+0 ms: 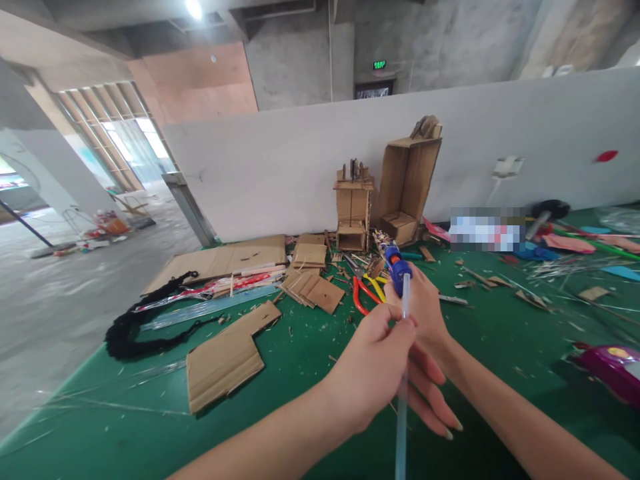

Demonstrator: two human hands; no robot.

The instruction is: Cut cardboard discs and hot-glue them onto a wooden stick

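My right hand (pixel 425 307) is wrapped round a blue hot glue gun (pixel 399 270), whose nozzle end points away from me toward the cardboard pieces. A long translucent glue stick (pixel 402 427) runs out of the back of the gun toward me. Between thumb and index finger, my left hand (pixel 375 367) pinches that stick close behind the gun; its other fingers hang loose below. Just left of the gun lie pliers with red handles (pixel 358 297) and a tool with yellow handles (pixel 376 285), partly hidden by my hands.
Two cardboard structures, a small one (pixel 353 210) and a taller one (pixel 407 187), stand against the white partition (pixel 280 173). Cut cardboard (pixel 225 353), black yarn (pixel 120 337) and clear glue sticks (pixel 210 310) lie left on the green table (pixel 300 387). A purple object (pixel 613 373) sits at right.
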